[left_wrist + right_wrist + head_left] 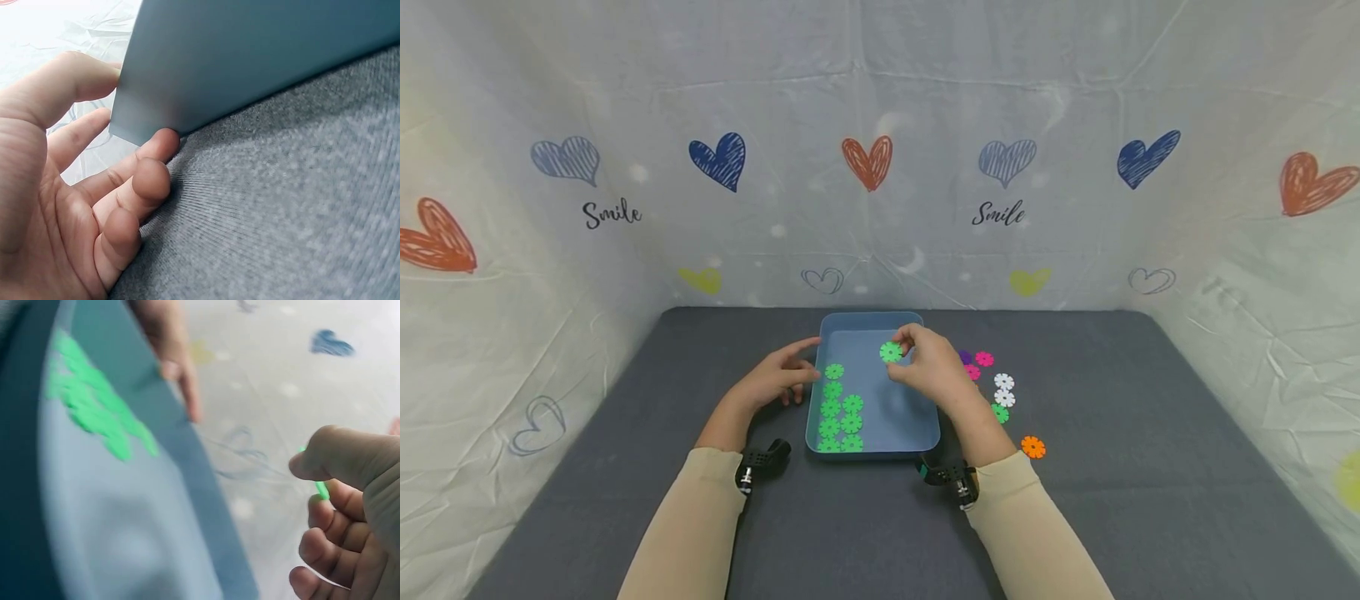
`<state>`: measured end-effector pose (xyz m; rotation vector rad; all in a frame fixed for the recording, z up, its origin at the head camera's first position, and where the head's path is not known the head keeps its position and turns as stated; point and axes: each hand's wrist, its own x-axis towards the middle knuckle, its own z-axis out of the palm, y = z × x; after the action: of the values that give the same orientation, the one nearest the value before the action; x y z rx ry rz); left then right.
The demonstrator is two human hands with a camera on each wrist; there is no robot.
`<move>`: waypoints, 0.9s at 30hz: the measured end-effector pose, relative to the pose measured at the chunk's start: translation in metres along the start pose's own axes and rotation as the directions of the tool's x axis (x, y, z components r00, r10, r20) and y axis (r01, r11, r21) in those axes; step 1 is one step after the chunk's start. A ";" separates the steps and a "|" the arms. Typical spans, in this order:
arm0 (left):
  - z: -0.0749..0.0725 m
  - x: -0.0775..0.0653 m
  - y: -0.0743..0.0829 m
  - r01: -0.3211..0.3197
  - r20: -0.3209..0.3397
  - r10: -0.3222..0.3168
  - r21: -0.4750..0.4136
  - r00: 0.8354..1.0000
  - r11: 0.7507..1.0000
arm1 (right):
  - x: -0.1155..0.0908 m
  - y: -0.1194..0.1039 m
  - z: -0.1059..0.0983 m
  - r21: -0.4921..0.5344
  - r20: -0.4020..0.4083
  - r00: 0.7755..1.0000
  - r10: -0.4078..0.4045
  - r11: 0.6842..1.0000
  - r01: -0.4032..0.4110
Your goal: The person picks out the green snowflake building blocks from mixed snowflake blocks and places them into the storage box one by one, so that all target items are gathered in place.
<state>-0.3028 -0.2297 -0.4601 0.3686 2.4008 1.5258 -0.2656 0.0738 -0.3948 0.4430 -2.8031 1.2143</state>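
Observation:
In the head view my right hand point(934, 367) pinches a green snowflake building disc point(891, 352) between thumb and fingertips, above the right half of a blue tray point(880, 322). Seen from the right wrist, that disc point(322, 490) is edge-on and mostly hidden by the thumb. More green discs point(830, 408) lie inside the tray in two columns along its left side. My left hand point(772, 379) rests at the tray's left wall, thumb and index finger extended to the rim. In the left wrist view its other fingers bend loosely beside the tray wall point(250, 56).
Right of the tray lie loose discs: pink ones point(984, 358), a purple one point(965, 357), white ones point(1003, 382), a green one point(1000, 412) and an orange one point(1033, 447). A grey cloth point(1112, 400) covers the table. Behind hangs a white curtain point(925, 100) printed with hearts.

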 end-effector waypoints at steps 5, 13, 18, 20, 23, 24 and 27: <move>0.000 0.001 0.001 0.003 -0.004 -0.003 -0.001 1.000 1.000 | 0.004 -0.004 0.025 -0.008 0.049 0.998 0.024 1.000 -0.024; 0.002 0.001 0.003 0.021 -0.009 -0.021 -0.006 1.000 1.000 | 0.008 -0.005 0.050 -0.026 0.073 0.996 0.060 0.998 -0.058; 0.001 0.000 0.005 0.021 -0.009 -0.021 -0.002 1.000 1.000 | 0.009 -0.002 0.060 -0.068 0.087 0.996 0.013 0.998 -0.007; 0.001 0.000 0.005 0.016 -0.005 -0.016 0.000 1.000 1.000 | 0.010 0.000 0.064 -0.102 0.090 0.996 -0.003 0.995 0.013; 0.000 0.000 0.004 0.011 -0.001 -0.011 0.002 1.000 1.000 | 0.010 0.002 0.068 -0.166 0.086 0.996 -0.022 0.985 0.036; 0.000 0.000 0.004 0.008 0.002 -0.008 0.002 1.000 1.000 | 0.009 0.002 0.069 -0.185 0.084 0.996 -0.025 0.982 0.040; 0.001 0.000 0.004 0.006 0.005 -0.006 0.003 1.000 1.000 | 0.009 0.003 0.072 -0.233 0.068 0.997 -0.043 0.971 0.058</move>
<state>-0.3026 -0.2276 -0.4571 0.3650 2.3979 1.5171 -0.2703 0.0220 -0.4450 0.5396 -2.9191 0.8581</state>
